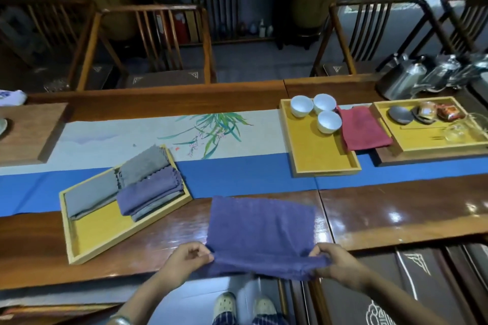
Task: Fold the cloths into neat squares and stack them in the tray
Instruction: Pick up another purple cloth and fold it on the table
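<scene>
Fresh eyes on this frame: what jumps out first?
First, the purple cloth spread on the near table edge, its near corners pinched by the left hand and the right hand, each grip closed on it. Left of it sits a yellow tray with folded grey and purple cloths stacked at its far end. Far right, three white cups stand in another yellow tray beside a red cloth.

Purple cloth [260, 229] spread flat on the tabletop [396, 216], near edge overhanging. Yellow tray [103, 229] to its left holds folded grey and purple cloths [148, 187].
</scene>
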`<state>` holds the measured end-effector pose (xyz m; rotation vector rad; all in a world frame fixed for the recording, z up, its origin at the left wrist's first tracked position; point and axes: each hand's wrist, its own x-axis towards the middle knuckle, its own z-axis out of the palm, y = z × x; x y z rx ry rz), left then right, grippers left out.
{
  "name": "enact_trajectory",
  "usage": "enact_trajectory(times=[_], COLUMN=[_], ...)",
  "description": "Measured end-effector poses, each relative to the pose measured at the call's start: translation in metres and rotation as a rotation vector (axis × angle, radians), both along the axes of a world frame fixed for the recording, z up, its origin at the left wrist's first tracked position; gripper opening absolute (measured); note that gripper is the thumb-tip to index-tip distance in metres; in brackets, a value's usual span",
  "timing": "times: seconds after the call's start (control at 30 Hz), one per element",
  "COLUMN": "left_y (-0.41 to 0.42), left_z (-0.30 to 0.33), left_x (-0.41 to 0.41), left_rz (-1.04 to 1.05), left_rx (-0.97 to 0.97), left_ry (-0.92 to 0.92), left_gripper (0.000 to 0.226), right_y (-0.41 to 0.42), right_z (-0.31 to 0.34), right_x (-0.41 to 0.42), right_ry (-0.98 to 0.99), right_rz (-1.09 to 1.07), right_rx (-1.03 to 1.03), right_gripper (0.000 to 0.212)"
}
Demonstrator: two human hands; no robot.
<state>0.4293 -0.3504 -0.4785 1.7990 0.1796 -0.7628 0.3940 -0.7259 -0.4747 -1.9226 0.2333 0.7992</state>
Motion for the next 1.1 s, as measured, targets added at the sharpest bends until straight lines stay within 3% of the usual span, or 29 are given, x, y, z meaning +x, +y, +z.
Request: enact_trajectory(times=[0.23,0.47,0.67,0.83,0.97,1.03,1.1], left_y=[-0.021,-0.044,-0.044,-0.034,-0.027,-0.021,-0.015], left_z=[-0.002,-0.05,-0.067,-0.063,-0.056,-0.054,-0.051], left_x=[0.065,0.123,0.112,0.088,0.053,0.03,0.01], left_rz=[-0.029,0.108,0.219,0.231,0.19,0.134,0.025], left_rx=[0.064,0.249,0.346,0.444,0.493,0.527,0.523], left_ry=[-0.19,-0.307,-0.374,-0.415,-0.401,-0.458,-0.511], left_gripper=[0.01,0.005,0.013,0.03,0.035,0.032,0.032], right_y=[-0.004,0.001,-0.001,-0.002,0.008,0.01,0.01], right_z=[-0.008,-0.037,-0.05,-0.061,-0.057,-0.056,-0.05], right_x=[0.036,0.081,0.08,0.064,0.035,0.013,-0.005], right_ry=[-0.048,-0.183,-0.326,-0.331,-0.361,-0.473,-0.583], right_rz=[-0.325,-0.529,-0.472,-0.504,-0.544,-0.422,-0.152], right_rx=[0.031,-0.012,-0.175,-0.374,-0.355,-0.434,-0.537], right_gripper=[0.028,0.025,0.025,0.025,0.024,0.025,0.036])
